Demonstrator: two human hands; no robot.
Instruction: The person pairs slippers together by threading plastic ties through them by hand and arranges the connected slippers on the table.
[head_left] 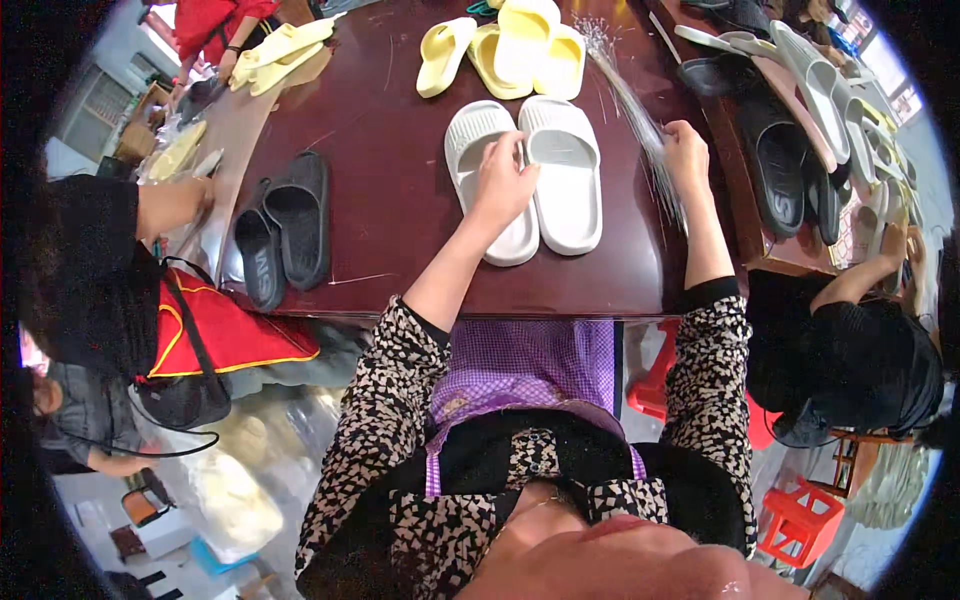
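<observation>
A pair of off-white slide sandals lies side by side on the dark red table, the left slide [483, 125] touching or nearly touching the right slide [568, 200]. My left hand [503, 185] reaches over the left slide to the inner edges of the two straps. Its thumb and fingers are pinched together there; whatever lies between them is too small to make out. Farther right, my right hand [686, 158] closes on the near part of a long bundle of thin clear plastic strands [628, 95], whose loose ends fan out at the far side.
Pale yellow slides [525, 45] are grouped beyond the white pair. Black slides [297, 215] lie at the table's left. Many grey and black slides [780, 170] crowd a raised surface on the right. Co-workers [850, 330] work on both sides. Red stools [800, 522] stand below.
</observation>
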